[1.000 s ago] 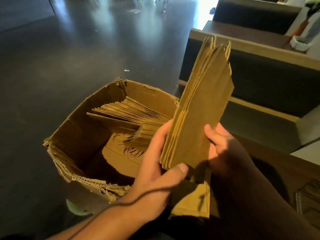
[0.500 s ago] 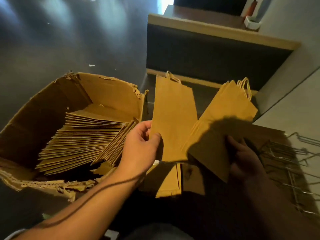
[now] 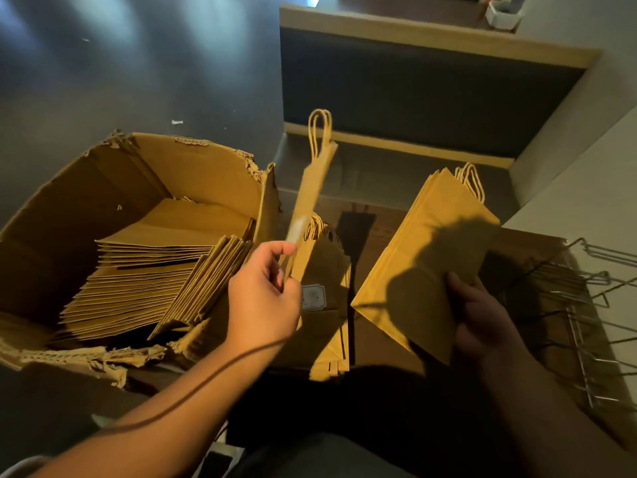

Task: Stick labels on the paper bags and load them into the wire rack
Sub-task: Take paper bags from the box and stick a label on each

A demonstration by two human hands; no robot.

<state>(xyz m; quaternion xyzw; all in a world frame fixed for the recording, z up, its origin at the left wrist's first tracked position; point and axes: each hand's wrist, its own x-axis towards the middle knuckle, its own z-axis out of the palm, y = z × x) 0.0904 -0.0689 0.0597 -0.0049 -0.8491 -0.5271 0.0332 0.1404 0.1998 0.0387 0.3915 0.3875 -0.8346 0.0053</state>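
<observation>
A torn cardboard box sits at your left, stacked inside with flat brown paper bags. Right of the box, on the dark bench, lies a small pile of bags, the top one bearing a pale label. Farther right of the box, a wire rack lies on the bench. Your right hand grips a sheaf of bags, fingers curled round its lower edge, handles pointing away from you. Your left hand, just right of the box, pinches a single bag edge-on above the labelled pile, twine handles uppermost.
</observation>
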